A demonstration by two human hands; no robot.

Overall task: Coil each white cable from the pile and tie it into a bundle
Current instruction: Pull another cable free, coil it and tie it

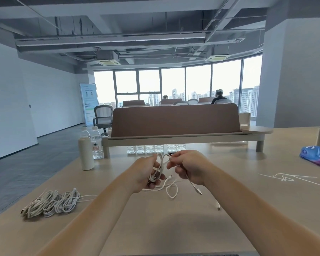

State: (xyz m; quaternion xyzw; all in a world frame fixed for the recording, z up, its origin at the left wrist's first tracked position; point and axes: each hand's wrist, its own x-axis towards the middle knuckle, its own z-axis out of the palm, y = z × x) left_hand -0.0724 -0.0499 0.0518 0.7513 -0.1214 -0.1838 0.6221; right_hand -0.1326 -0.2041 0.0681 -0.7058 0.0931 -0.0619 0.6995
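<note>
My left hand [146,170] grips a partly coiled white cable [160,166] held upright above the wooden table [174,224]. My right hand [189,168] pinches the loose run of the same cable near the top of the coil. The free end hangs below my right hand to a plug [199,191]. A loose loop [171,190] of white cable lies on the table under my hands. At the left lies a row of bundled white cables [51,203]. Thin white ties [284,177] are scattered on the right.
A white tumbler [85,153] and a water bottle [96,145] stand at the back left. More bottles [155,148] sit under the desk shelf [174,138]. A blue tissue pack [316,156] is at the right edge. Another plug [218,207] lies on the table.
</note>
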